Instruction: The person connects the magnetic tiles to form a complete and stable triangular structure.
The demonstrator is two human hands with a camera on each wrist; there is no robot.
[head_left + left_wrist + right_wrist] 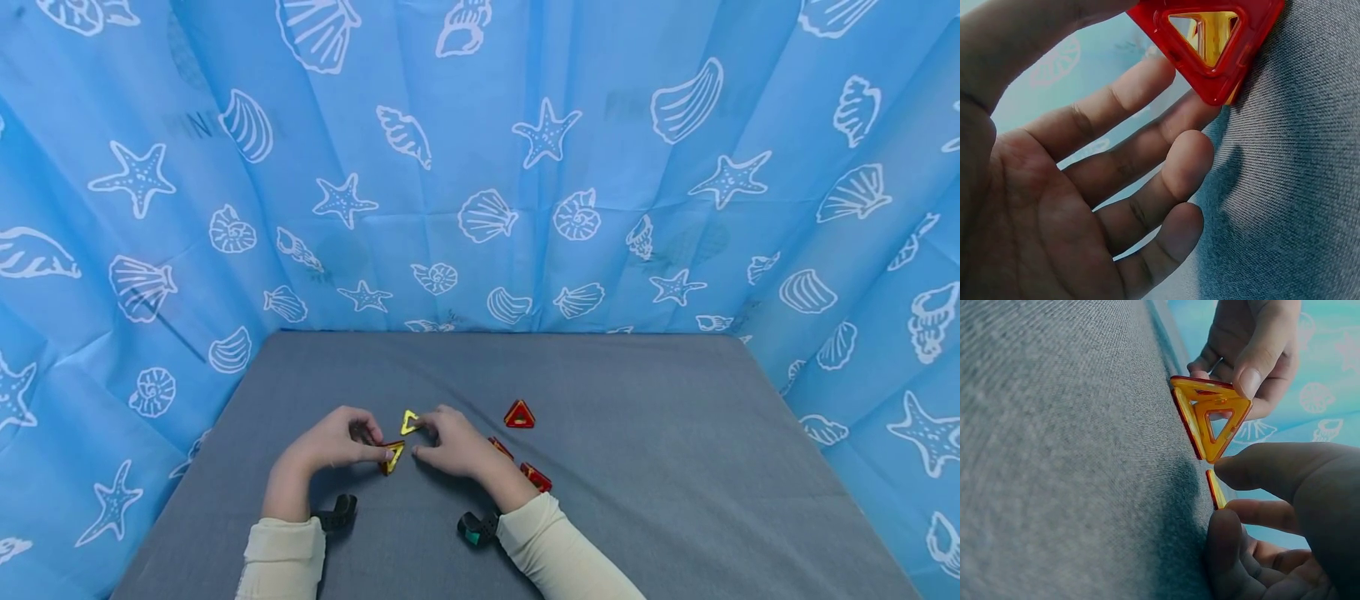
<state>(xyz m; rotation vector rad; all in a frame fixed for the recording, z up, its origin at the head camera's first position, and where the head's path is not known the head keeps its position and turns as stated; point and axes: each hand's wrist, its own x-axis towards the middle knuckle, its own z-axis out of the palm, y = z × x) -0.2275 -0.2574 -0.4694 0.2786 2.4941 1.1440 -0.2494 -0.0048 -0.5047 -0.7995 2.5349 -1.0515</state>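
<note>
My left hand [333, 437] pinches a small shape of triangular magnetic tiles [1225, 425], thumb on a yellow tile and fingers behind. Those tiles, red and yellow-orange with open centres, lean together at angles, low at the tabletop. In the left wrist view a red triangle [1213, 78] of the shape faces the camera, while the other fingers of that hand stay loosely bent and free. A single yellow triangle tile [407, 422] lies flat just beyond the shape. My right hand [453, 446] touches its right side with a fingertip, thumb apart from the finger.
To the right lie a red triangular piece [519, 414], another red piece [536, 477] and a third [501, 447] partly hidden by my right forearm. Grey cloth [637, 417] covers the table. A blue shell-print curtain [480, 167] hangs around it. Black camera mounts [477, 529] sit at both wrists.
</note>
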